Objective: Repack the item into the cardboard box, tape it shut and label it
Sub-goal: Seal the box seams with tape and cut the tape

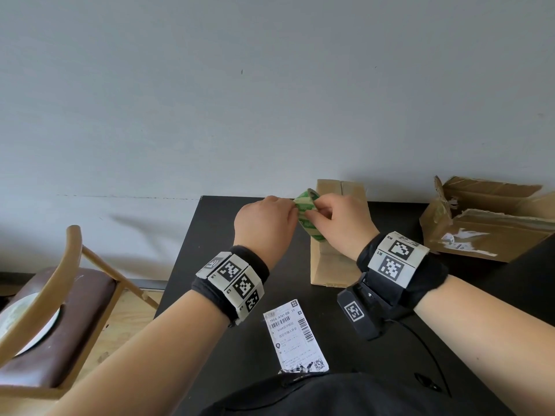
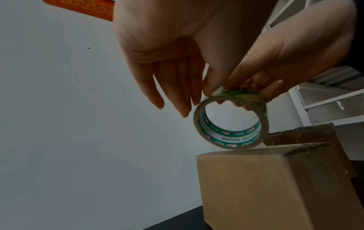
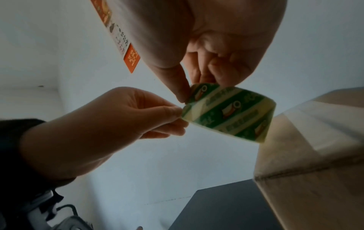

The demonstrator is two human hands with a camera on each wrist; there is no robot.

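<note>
A roll of green-and-cream tape point(image 1: 306, 216) point(image 2: 232, 137) point(image 3: 228, 112) is held in the air just above a closed brown cardboard box point(image 1: 332, 265) point(image 2: 275, 186) point(image 3: 315, 171) that stands mid-table. My right hand point(image 1: 318, 213) point(image 3: 197, 82) grips the roll between thumb and curled fingers. My left hand point(image 1: 289, 210) point(image 2: 212, 88) point(image 3: 174, 118) pinches the tape at the roll's left edge, its other fingers straight. A white shipping label point(image 1: 295, 336) with barcodes lies flat on the black table point(image 1: 210, 265) in front of the box.
A torn, open cardboard box point(image 1: 486, 223) with label scraps sits at the table's right back. A wooden chair point(image 1: 60, 310) with a plate on its seat stands left of the table. A grey wall rises right behind the table.
</note>
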